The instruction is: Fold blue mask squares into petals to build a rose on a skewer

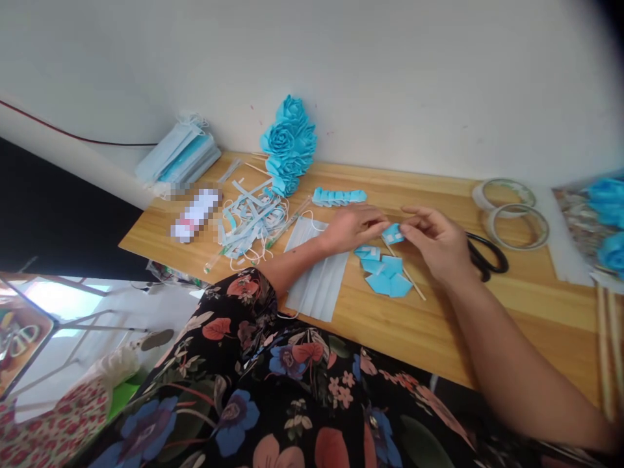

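Note:
A small blue folded piece with white patches (394,233) is between my two hands, above the table. My right hand (433,240) pinches its right edge, other fingers loosely curled. My left hand (355,227) has its fingers closed together at its left edge, next to the upper end of a thin wooden stick (412,286). Whether that hand also grips the stick is hidden. Several loose blue cut pieces (389,278) lie just below. A flat pleated face mask (319,273) lies under my left forearm. A row of blue pieces (338,196) sits behind my left hand.
Black-handled scissors (487,257) lie partly behind my right hand, beside two tape rolls (517,226). Blue fabric roses (287,146) stand against the wall. Cut strips and ear loops (256,218), a blurred phone-like object (197,214) and stacked masks (180,156) are leftward.

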Demonstrator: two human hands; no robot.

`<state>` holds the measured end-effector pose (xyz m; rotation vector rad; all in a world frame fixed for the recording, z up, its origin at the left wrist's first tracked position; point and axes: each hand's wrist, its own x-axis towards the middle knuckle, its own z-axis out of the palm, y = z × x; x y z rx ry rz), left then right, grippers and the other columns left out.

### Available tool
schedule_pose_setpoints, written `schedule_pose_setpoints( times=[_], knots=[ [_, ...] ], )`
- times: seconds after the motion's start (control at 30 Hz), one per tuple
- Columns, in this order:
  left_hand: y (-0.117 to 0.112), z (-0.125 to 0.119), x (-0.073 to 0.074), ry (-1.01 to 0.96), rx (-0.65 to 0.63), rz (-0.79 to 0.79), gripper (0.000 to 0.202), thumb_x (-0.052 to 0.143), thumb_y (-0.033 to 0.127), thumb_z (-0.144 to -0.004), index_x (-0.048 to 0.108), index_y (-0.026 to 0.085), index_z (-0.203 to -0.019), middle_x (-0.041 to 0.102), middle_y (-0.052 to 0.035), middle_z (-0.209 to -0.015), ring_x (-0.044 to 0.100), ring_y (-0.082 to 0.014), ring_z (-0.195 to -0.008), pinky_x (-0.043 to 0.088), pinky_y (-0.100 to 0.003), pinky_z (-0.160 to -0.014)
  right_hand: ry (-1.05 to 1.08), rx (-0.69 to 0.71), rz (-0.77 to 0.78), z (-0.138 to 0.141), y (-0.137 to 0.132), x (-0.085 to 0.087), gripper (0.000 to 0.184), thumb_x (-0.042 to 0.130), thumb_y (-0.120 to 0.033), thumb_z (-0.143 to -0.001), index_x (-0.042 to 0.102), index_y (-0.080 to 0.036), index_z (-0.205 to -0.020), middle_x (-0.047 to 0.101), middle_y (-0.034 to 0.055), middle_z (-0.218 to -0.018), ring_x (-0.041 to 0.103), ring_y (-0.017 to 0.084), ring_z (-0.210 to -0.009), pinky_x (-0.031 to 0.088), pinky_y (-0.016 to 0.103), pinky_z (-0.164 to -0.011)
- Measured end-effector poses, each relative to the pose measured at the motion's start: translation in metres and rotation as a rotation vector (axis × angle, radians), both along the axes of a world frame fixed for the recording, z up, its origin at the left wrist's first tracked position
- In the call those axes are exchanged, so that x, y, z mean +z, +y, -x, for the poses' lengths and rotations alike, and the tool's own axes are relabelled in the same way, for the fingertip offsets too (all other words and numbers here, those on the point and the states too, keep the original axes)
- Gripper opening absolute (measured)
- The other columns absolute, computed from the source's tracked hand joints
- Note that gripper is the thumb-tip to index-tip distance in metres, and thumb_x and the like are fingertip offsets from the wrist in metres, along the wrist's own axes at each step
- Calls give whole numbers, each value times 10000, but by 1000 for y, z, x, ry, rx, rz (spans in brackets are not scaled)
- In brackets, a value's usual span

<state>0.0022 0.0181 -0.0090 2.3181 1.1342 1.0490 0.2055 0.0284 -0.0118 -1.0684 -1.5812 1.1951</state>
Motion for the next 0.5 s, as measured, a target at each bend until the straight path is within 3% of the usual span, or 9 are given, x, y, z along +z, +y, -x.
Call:
schedule_pose_setpoints(
  times=[0.23,0.33,0.5],
  knots=[
    [-1,-3,-1,-164,37,68,251,522,310,-915,642,179,-738,667,-37,-714,582,-150,-704,450,-305,-715,-98,-12,-19,-3,-5,4,326,627,-486,-872,702,-283,-1117,679,4,-788,645,181,-721,557,348,-730],
    [-1,-3,0,-231,115,134,243,532,318,-893,626,170,-725,658,-31,-711,575,-139,-683,452,-280,-689,-3,23,35,-2,-6,6,382,566,-546,-901,691,-278,-1143,698,16,-851,668,183,-751,578,353,-746],
    [-2,-3,0,-310,190,173,247,524,350,-891,623,176,-746,666,-18,-718,585,-139,-690,466,-269,-693,71,158,119,2,-6,6,453,697,-465,-814,636,-265,-1215,734,37,-1040,694,207,-929,582,355,-801]
  ],
)
